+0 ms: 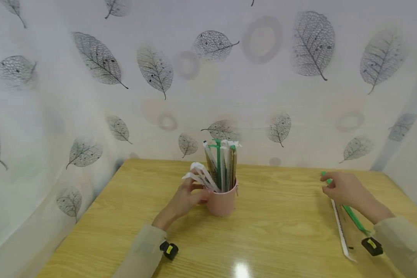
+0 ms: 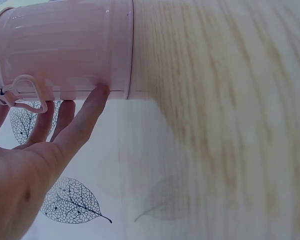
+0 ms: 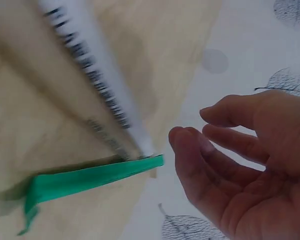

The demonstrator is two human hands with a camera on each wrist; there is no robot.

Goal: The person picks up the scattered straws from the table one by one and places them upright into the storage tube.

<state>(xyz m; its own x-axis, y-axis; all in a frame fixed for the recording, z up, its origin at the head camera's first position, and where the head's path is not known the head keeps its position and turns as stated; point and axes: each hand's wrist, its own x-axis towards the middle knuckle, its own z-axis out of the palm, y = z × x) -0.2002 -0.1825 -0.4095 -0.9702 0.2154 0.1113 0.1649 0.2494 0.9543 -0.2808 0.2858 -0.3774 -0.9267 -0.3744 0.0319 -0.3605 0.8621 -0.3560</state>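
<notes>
A pink pail-shaped cup (image 1: 221, 202) with a small wire handle stands upright on the table, holding several slim white, green and brown wrapped sticks (image 1: 224, 166). Their exact kind is unclear. My left hand (image 1: 186, 199) holds the cup at its left side, fingertips on its wall in the left wrist view. White sticks lean out over that hand. On the right lie a green wrapped stick (image 3: 97, 177), a white one with dark print (image 3: 92, 70) and a narrow brown one (image 3: 65, 102). My right hand (image 1: 345, 191) hovers by their far ends, fingers loosely bent, holding nothing.
The wooden table (image 1: 281, 231) backs onto a pale wall (image 1: 257, 100) printed with leaves. More of this covering stands at the left and right sides. A shiny light reflection shows near the table's front.
</notes>
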